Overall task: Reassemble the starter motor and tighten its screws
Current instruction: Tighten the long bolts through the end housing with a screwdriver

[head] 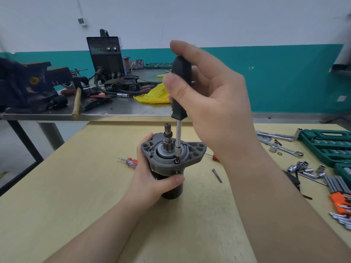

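Starter motor (171,162) upright on table (76,186), pinion end up. L hand (152,179) wrapped round body, holding steady. R hand (207,95) closed on black screwdriver (180,88), bit seated in screw (177,161) at front of flange. Tip: keep shaft vertical w/ screw axis, press down while turning, L hand resists twist. Spare long screw (217,175) lies on table just right of motor, prob. next.
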